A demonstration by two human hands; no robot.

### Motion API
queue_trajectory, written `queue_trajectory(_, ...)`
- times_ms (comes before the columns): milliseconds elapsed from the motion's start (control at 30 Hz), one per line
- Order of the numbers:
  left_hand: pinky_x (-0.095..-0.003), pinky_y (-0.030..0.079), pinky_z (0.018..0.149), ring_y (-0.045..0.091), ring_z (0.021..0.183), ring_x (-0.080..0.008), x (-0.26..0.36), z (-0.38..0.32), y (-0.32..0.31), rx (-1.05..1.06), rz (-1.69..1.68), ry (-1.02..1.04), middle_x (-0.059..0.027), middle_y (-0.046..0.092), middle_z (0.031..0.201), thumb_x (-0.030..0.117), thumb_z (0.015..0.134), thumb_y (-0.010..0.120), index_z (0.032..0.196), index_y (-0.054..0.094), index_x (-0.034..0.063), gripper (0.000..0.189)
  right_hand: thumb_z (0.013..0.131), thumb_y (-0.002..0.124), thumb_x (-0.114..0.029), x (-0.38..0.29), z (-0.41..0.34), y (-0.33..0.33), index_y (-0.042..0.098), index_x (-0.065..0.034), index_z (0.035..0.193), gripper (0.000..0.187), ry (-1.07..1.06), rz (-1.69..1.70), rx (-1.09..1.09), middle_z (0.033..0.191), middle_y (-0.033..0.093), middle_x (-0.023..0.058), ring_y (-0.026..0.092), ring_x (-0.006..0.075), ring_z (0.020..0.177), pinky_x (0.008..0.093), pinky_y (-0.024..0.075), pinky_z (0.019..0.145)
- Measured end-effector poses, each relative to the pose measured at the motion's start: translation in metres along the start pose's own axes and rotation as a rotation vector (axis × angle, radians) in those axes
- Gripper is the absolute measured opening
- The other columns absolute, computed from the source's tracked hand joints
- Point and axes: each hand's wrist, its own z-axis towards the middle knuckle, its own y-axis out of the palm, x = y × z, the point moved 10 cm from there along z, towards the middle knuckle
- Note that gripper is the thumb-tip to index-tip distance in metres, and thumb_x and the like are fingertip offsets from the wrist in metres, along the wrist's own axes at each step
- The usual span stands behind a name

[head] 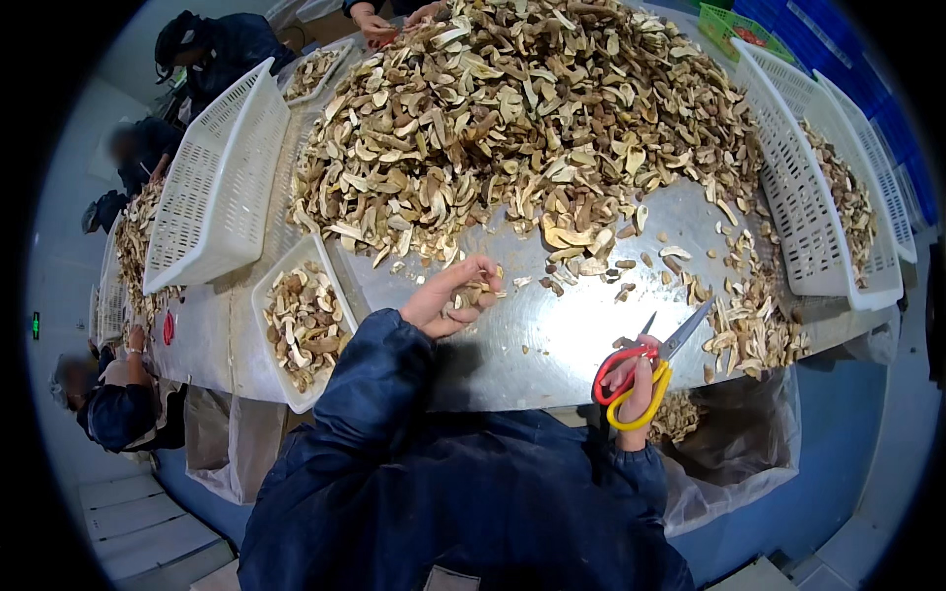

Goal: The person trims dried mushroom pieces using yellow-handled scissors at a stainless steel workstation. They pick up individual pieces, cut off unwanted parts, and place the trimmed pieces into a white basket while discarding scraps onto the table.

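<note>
My left hand (454,295) is curled around a few pale mushroom pieces (467,297), partly hidden by the fingers, above the metal table (510,369). In my right hand (635,388) is a pair of scissors (676,341) with one red and one yellow handle. Their blades are spread and point away to the upper right. A large heap of sliced, dried-looking mushrooms (517,118) covers the far part of the table. To the left of my left hand stands a shallow white tray (260,306) filled with mushroom pieces. A smaller pile of slices (750,332) lies right of the scissors.
White perforated baskets stand at the left (244,170) and right (791,185). Below the table edge at right hangs a plastic-lined bin (746,473) with scraps inside. A co-worker's hands (377,28) are beyond the heap; other people (126,406) work at left. A green basket (720,29) sits far right.
</note>
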Motion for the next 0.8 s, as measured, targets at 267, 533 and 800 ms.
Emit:
queue_trajectory(267, -0.0263, 0.043, 0.053, 0.058, 0.074, -0.0106, 0.079, 0.066, 0.002, 0.322, 0.951, 0.221, -0.0031, 0.061, 0.079, 0.022, 0.089, 0.059, 0.086, 0.059, 0.0023, 0.02, 0.092, 0.044, -0.017, 0.0, 0.001, -0.002, 0.042, 0.0023, 0.121, 0.036, -0.006, -0.039, -0.015, 0.073, 0.055, 0.0081, 0.048, 0.0104, 0.053, 0.0244, 0.0453, 0.052)
queue_trajectory(533, -0.0374, 0.048, 0.069, 0.061, 0.074, -0.0303, 0.083, 0.071, 0.037, 0.429, 1.853, 0.522, -0.0152, 0.063, 0.079, 0.015, 0.078, 0.064, 0.082, 0.065, 0.0005, 0.016, 0.092, 0.045, -0.018, -0.001, 0.001, -0.001, 0.041, 0.0028, 0.122, 0.036, -0.006, -0.043, -0.006, 0.067, 0.052, 0.0059, 0.047, 0.0099, 0.053, 0.0248, 0.0462, 0.053)
queue_trajectory(800, -0.0171, 0.033, 0.041, 0.056, 0.063, -0.0093, 0.049, 0.058, -0.018, 0.199, 0.293, 0.038, -0.0025, 0.057, 0.074, 0.021, 0.091, 0.052, 0.094, 0.058, 0.0055, 0.017, 0.091, 0.046, -0.017, 0.002, 0.0, 0.001, 0.041, 0.0029, 0.121, 0.036, 0.024, -0.012, 0.012, 0.069, 0.054, 0.0069, 0.048, 0.0099, 0.051, 0.0233, 0.0444, 0.05)
